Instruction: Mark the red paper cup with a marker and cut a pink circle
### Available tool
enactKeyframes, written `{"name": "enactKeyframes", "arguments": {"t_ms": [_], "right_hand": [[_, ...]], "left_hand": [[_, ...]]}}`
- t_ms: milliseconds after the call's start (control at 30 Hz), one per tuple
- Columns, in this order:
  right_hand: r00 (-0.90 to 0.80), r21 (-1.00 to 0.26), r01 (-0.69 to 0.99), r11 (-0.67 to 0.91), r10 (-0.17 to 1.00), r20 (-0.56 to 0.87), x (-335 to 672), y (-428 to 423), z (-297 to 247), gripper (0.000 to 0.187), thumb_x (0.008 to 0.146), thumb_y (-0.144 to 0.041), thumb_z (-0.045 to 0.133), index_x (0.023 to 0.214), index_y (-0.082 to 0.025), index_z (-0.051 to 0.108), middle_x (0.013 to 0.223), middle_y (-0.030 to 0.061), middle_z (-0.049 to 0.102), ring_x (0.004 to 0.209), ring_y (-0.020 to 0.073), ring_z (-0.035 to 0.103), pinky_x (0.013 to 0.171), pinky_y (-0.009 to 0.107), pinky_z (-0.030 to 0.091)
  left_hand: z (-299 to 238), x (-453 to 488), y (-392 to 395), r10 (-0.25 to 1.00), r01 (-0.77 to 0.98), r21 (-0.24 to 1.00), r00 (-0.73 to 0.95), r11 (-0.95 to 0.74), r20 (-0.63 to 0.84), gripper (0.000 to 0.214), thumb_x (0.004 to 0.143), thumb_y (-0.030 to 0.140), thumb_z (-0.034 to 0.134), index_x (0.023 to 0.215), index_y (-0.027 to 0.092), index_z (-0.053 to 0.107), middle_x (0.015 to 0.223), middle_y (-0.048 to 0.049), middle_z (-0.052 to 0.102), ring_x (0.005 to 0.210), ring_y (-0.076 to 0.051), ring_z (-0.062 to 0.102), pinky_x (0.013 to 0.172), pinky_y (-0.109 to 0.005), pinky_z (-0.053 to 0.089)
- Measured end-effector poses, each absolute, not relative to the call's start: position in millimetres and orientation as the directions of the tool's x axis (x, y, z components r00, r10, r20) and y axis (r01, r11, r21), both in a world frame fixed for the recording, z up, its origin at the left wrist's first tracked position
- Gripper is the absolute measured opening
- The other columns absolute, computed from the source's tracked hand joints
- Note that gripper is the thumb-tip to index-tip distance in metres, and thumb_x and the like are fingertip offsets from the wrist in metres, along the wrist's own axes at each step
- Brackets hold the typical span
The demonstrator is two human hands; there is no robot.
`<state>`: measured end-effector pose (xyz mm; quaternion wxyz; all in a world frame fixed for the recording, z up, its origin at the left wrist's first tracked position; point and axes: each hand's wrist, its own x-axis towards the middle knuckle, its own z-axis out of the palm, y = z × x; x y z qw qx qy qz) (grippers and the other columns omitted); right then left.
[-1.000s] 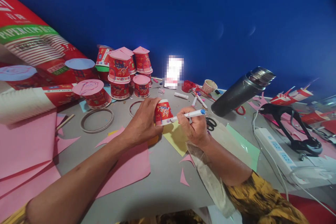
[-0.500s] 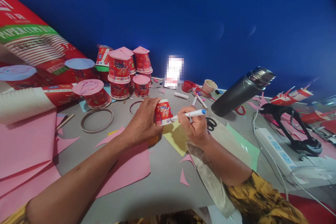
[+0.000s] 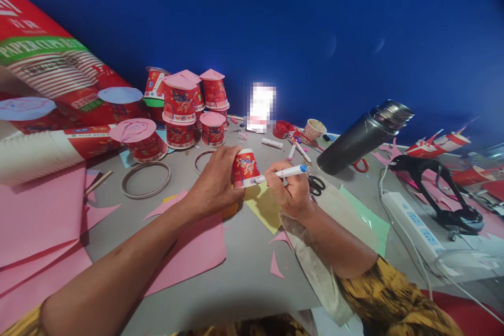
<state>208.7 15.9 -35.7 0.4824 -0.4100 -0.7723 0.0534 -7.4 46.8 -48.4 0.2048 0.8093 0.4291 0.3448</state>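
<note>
Two hands over my grey table [image 3: 244, 268]: left hand [image 3: 214, 184] closed around a cup [image 3: 244, 168], right hand [image 3: 291, 191] pinching a marker [image 3: 281, 172] against it; blue wall [image 3: 275, 26] beyond.

Glossy printed paper cup [image 3: 244, 168], smooth plastic marker [image 3: 284, 172], matt table [image 3: 244, 273].

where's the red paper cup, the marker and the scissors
red paper cup [image 3: 244, 167], head view, on its printed side wall
marker [image 3: 284, 172], head view, on its white barrel
scissors [image 3: 317, 185], head view, on the black handle loops

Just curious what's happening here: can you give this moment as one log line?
left hand: holds small red paper cup | right hand: holds white blue-capped marker, tip at cup | under: yellow paper sheet
</note>
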Motion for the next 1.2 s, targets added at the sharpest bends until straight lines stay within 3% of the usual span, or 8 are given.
{"name": "enactKeyframes", "arguments": {"t_ms": [1200], "right_hand": [[-0.211,-0.461,0.558,0.69,0.656,0.725,209.6,15.6,-36.5,0.019,0.104,-0.03,0.059,0.089,-0.024,0.068,0.077,0.0015,0.074,0.064,0.0163,0.067,0.063,0.028,0.052]], "left_hand": [[-47.0,-6.5,45.6,0.83,0.55,0.623,0.395,-0.557,0.393,0.066,0.079,0.025,0.077,0.14,0.022,0.051,0.139,-0.0152,0.058,0.132,-0.037,0.058,0.115,-0.057,0.05]]}}
